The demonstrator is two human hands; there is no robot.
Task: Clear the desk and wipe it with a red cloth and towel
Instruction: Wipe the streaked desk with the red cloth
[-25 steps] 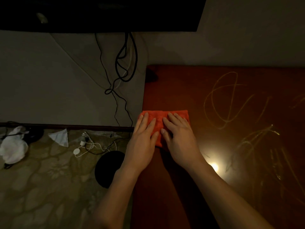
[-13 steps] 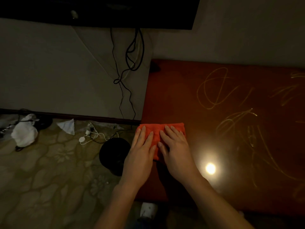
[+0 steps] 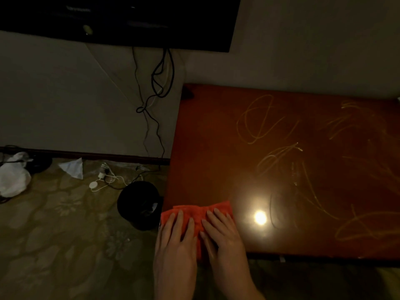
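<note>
A folded red cloth (image 3: pixel 199 211) lies flat at the near left corner of the dark reddish wooden desk (image 3: pixel 281 165). My left hand (image 3: pixel 176 241) presses on the cloth's left half with straight fingers. My right hand (image 3: pixel 220 237) presses on its right half, fingers spread flat. Both hands cover most of the cloth. Pale scribble marks (image 3: pixel 259 120) run across the desk top, and a lamp's reflection (image 3: pixel 259 217) shines just right of the cloth. No towel is in view.
A black round bin (image 3: pixel 138 202) stands on the patterned floor beside the desk's left edge. White chargers and cables (image 3: pixel 104 178), a paper scrap (image 3: pixel 73 167) and a white bag (image 3: pixel 13 178) lie along the wall. Black cords (image 3: pixel 160 83) hang from a wall-mounted screen (image 3: pixel 119 20).
Both hands have drawn the red cloth along the desk's left side toward me, from mid-depth to the near left corner. The view has pulled back and shows more of the desk.
</note>
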